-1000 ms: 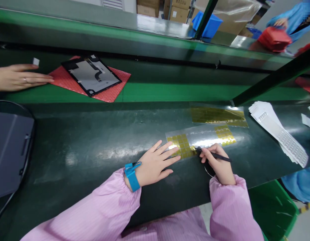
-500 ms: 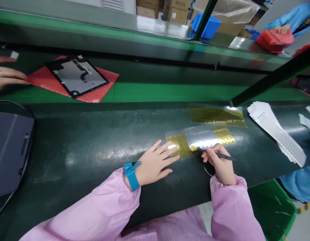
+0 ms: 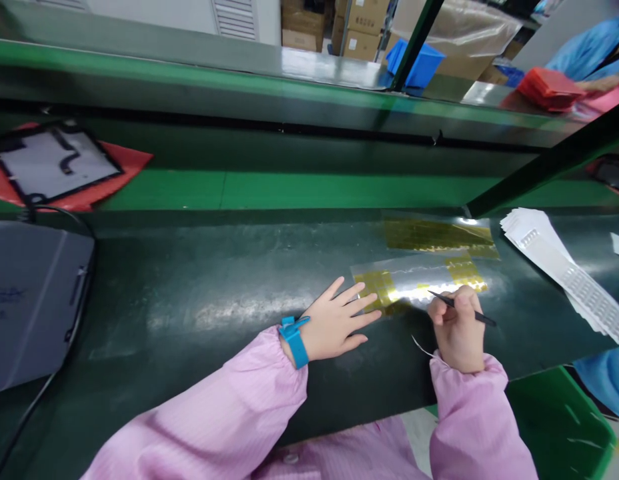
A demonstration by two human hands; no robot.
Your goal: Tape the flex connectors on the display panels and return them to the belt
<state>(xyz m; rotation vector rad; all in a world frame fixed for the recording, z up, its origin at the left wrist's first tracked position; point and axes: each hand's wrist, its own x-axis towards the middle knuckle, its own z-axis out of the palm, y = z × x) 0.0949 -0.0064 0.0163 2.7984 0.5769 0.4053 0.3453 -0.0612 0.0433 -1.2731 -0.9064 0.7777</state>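
My left hand (image 3: 334, 323), with a blue wrist strap (image 3: 294, 341) around its wrist, lies flat with fingers spread. Its fingertips rest on the left end of a clear film sheet (image 3: 404, 283) that carries amber sticker patches (image 3: 374, 290) at both ends. In my right hand (image 3: 459, 327) is a pair of slim black tweezers (image 3: 482, 318), held like a pen. Their tip points left over the sheet's lower edge; whether it touches is hard to tell. Just behind lies a second film with amber stickers (image 3: 434, 235).
White label strips (image 3: 564, 273) are fanned out at the right. A grey case (image 3: 34, 300) with a cable stands at the left. On the green ledge, a screen panel (image 3: 79, 163) lies on a red bubble bag (image 3: 132, 163). A green bin (image 3: 564, 413) is below the bench's right edge.
The screen panel and red bag have slid left, and the other person's hand there is out of view. My left hand and the film have shifted right. The tweezers' tip has also moved right.
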